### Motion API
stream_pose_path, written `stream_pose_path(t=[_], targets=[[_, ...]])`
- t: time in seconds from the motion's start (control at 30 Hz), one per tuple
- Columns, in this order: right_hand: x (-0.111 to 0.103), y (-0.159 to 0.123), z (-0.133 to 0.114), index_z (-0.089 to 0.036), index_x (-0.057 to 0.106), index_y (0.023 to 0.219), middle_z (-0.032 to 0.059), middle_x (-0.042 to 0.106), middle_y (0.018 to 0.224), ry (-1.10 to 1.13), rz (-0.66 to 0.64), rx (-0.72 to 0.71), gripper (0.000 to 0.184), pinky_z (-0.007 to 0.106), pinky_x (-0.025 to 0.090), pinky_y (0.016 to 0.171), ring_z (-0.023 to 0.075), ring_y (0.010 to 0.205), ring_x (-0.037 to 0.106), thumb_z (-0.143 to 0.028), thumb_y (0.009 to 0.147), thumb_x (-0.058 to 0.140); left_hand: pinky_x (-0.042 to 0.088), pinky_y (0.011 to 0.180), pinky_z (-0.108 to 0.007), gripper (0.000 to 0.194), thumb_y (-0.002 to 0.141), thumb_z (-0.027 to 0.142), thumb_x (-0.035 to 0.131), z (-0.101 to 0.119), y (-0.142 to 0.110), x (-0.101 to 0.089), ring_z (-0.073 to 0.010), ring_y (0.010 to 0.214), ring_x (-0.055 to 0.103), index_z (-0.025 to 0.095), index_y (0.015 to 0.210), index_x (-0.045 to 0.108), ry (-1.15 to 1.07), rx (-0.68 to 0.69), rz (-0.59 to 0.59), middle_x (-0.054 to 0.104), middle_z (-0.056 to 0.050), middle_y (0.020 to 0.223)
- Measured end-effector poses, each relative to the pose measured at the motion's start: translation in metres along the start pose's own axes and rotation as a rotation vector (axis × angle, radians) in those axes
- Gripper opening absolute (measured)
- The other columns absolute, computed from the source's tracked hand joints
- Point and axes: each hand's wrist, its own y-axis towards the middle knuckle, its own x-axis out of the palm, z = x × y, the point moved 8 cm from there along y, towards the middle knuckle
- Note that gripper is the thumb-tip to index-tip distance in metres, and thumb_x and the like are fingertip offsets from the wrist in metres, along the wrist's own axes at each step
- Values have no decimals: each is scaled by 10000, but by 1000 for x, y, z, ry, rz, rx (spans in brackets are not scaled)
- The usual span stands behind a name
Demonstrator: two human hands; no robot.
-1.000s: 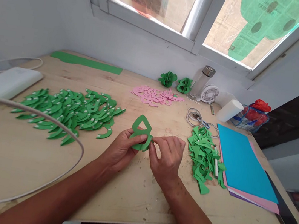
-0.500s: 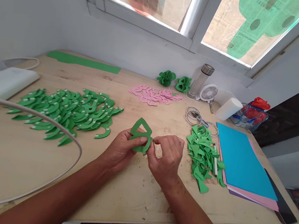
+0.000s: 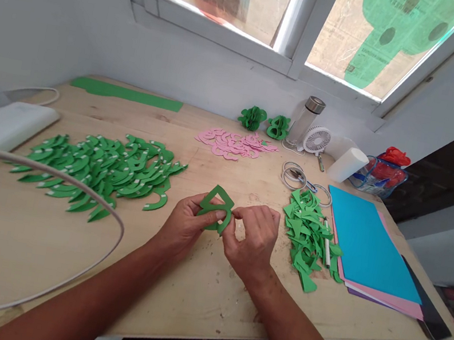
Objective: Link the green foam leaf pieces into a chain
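Note:
My left hand (image 3: 185, 224) pinches a green curved paper cutout (image 3: 216, 206) just above the wooden table (image 3: 197, 293), thumb on top of its lower band. My right hand (image 3: 252, 238) meets it from the right, fingers curled and pinched at the cutout's right end. The cutout forms a loop with a pointed top. A wide spread of green curved cutouts (image 3: 101, 166) lies to the left of my hands. A smaller heap of green cutouts (image 3: 308, 230) lies to the right.
Pink cutouts (image 3: 235, 143) and two green paper rosettes (image 3: 265, 123) lie further back. A bottle (image 3: 304, 122), a small fan (image 3: 316, 140), a white roll (image 3: 347, 164), tape rings (image 3: 295, 177) and stacked coloured sheets (image 3: 366, 245) fill the right. A white device (image 3: 3, 124) and cable (image 3: 76, 185) are left.
The looped cutout has tipped and dropped slightly between my fingers. Both hands stay in the same place, still pinching it.

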Motion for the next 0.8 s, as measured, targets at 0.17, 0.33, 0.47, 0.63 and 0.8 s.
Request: stream_pose_path(t=[0.17,0.33,0.47,0.63,0.8], targets=[[-1,0,-1,-186,554,734,15,611,651,2,12,-5,50,348,325,689,174,685,533,-182,778,530,390,553,-224,107,618,180,745,2,-1,-1,-96,563,479,153,641,645,26,9,37,556,22,599],[-1,0,0,-182,567,735,13,616,649,14,16,-6,58,346,325,694,169,680,539,-167,778,531,384,549,-217,98,630,178,738,0,0,-2,-92,566,476,157,647,644,28,13,28,558,26,605],[0,0,0,-180,577,735,9,616,643,23,18,-6,64,342,324,692,166,673,542,-153,773,533,389,564,-211,84,647,172,727,-1,0,-2,-85,573,475,157,659,645,29,10,16,557,30,608],[1,0,2,-183,574,736,6,620,643,31,18,0,79,338,325,693,165,673,547,-141,781,526,401,589,-213,103,643,173,730,-3,0,-2,-89,593,498,151,644,629,-7,-40,13,566,29,610],[4,-1,4,-185,560,736,21,616,654,17,8,22,112,333,325,671,172,680,533,-156,819,491,417,607,-236,123,629,185,743,-5,0,-2,-110,611,528,147,661,631,-65,-81,23,594,14,634]])
